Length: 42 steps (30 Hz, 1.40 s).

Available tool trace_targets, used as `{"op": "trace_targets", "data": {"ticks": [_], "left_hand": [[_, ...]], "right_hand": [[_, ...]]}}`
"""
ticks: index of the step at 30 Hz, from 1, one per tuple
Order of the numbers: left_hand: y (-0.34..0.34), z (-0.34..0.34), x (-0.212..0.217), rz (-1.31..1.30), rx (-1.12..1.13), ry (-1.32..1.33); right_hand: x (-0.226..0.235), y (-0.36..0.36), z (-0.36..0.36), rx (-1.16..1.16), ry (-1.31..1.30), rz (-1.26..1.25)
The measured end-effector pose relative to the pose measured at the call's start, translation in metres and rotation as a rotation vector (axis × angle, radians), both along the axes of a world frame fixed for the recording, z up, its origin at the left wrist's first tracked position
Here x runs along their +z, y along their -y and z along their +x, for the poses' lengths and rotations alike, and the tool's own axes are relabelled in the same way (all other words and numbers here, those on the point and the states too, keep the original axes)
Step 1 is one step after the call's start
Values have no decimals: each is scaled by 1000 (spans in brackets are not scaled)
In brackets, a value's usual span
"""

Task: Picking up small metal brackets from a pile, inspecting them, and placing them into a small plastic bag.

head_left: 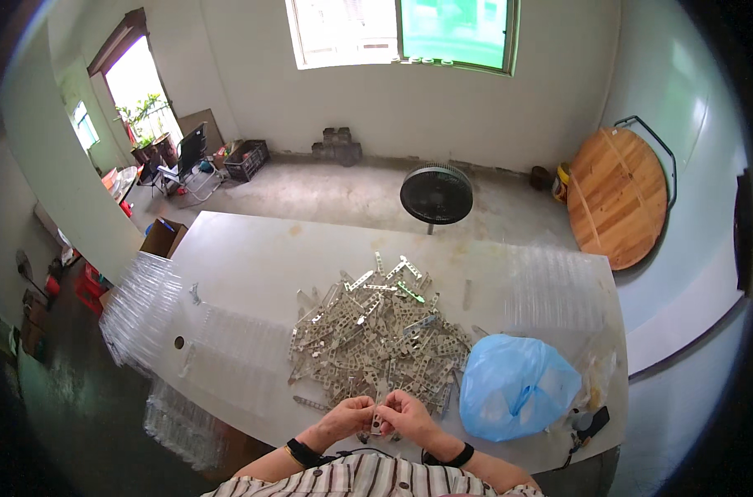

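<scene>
My left hand [349,414] and my right hand [407,414] meet at the near edge of the white table [252,257]. Together they pinch a small grey perforated metal bracket [377,423] between their fingertips. Just beyond the hands lies a broad heap of similar grey metal brackets [376,335], some with green-tinted ends. Both wrists wear dark bands.
A blue plastic bag [517,385] bulges at the right of the heap. Stacks of clear plastic trays [144,302] cover the table's left side, more [554,290] lie at the right. A black floor fan [436,195] stands behind the table, a round wooden tabletop [616,195] leans on the wall.
</scene>
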<state>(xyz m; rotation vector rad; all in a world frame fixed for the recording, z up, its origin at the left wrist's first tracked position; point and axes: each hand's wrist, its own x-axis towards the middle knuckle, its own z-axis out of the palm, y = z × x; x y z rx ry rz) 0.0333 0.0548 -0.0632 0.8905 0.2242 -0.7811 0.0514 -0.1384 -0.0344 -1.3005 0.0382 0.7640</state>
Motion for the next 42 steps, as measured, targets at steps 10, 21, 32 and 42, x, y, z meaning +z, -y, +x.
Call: {"op": "trace_targets", "data": {"ticks": [10, 21, 32, 42], "left_hand": [[-49, 24, -3, 92, 1, 79], [-120, 24, 3, 178, 17, 189], [-132, -1, -9, 62, 113, 349], [-117, 22, -2, 91, 159, 90]], "right_hand": [[3, -51, 4, -152, -2, -24], [7, -130, -3, -164, 18, -45], [20, -155, -24, -228, 111, -141], [32, -130, -2, -344, 32, -110]]}}
